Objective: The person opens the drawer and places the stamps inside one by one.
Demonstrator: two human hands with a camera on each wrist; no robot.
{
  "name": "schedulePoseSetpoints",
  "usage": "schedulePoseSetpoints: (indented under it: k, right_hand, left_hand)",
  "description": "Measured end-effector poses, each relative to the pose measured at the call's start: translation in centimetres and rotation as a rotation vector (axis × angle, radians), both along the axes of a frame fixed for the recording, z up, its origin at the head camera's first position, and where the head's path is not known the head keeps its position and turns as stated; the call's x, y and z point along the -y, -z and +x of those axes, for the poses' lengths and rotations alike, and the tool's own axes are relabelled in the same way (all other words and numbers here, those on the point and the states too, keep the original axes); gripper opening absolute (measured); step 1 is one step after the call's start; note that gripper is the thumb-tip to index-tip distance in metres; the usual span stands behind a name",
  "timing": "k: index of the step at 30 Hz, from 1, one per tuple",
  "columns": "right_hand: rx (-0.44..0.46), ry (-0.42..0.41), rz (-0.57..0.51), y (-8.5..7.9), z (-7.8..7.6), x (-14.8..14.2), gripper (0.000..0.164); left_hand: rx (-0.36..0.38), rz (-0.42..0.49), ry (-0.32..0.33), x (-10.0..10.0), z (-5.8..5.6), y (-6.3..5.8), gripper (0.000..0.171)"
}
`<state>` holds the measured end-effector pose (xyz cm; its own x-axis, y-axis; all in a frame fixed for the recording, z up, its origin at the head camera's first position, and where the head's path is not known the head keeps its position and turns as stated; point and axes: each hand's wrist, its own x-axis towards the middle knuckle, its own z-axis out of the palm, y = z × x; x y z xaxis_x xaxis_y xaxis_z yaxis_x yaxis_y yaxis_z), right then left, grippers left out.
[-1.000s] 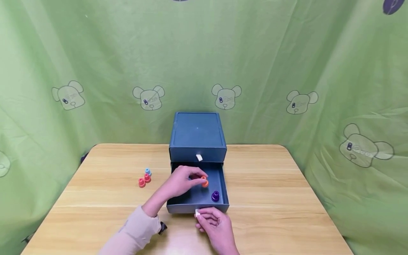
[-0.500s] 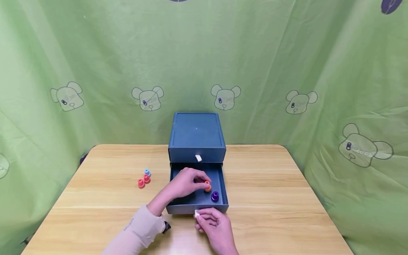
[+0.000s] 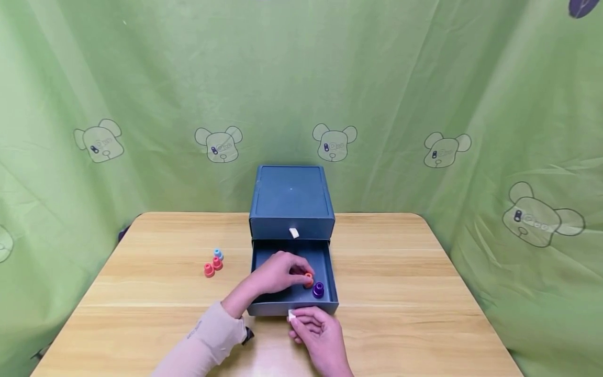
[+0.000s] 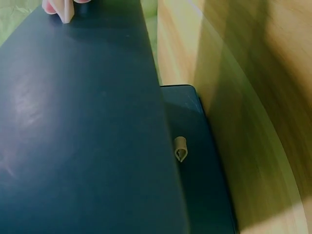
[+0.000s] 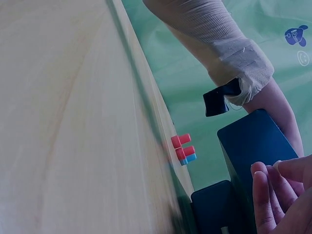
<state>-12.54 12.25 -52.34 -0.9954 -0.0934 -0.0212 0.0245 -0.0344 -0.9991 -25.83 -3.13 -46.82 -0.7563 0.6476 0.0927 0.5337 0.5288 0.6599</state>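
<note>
My left hand (image 3: 278, 272) reaches into the pulled-out drawer (image 3: 325, 264) of a dark blue cabinet (image 3: 292, 191). Its thumb and fingers pinch a small orange stepped peg (image 3: 308, 280), low over the drawer floor and partly covered by the fingers. Just to the right of that peg a purple peg (image 3: 318, 289) stands upright, hollow end up. At the drawer front, my right hand (image 3: 322, 335) pinches the white pull tab (image 3: 291, 314) between thumb and forefinger, its other fingers curled. The left wrist view shows this drawer front (image 4: 97, 122) close up, the pegs out of sight behind it.
Two red pegs (image 3: 209, 270) and a light blue peg (image 3: 218, 254) stand together on the wooden table (image 3: 391, 293), left of the cabinet. A closed top drawer (image 3: 311, 229) sits above the open one. Below it is a closed bottom drawer (image 4: 195, 190) with its own tab (image 4: 181, 148).
My left hand has moved right and toward me inside the drawer, carrying the orange peg down beside the purple one. The right hand stays on the pull tab.
</note>
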Motion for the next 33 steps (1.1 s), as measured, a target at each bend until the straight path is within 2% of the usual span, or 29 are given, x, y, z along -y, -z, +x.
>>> schedulePoseSetpoints:
  k: [7, 12, 20, 28, 33]
  right_hand:
    - [0.025, 0.005, -0.002, 0.0, 0.0, 0.0, 0.025]
    - [0.022, 0.008, 0.002, 0.1, 0.0, 0.0, 0.024]
    - [0.009, 0.012, 0.008, 0.0, 0.0, 0.0, 0.024]
    - [0.02, -0.002, 0.002, -0.1, -0.1, 0.0, 0.024]
    - [0.044, 0.0, 0.004, -0.2, -0.1, 0.0, 0.025]
  left_hand:
    - [-0.004, -0.017, 0.013, 0.0, -0.2, 0.3, 0.013]
    - [0.002, -0.022, 0.013, 0.0, 0.0, 0.2, 0.021]
    - [-0.031, -0.031, 0.039, 0.1, 0.1, -0.1, 0.026]
    - [-0.034, 0.055, 0.076, 1.1, 0.5, -0.9, 0.032]
    - [-0.08, 0.118, 0.08, 2.5, 0.9, -1.6, 0.032]
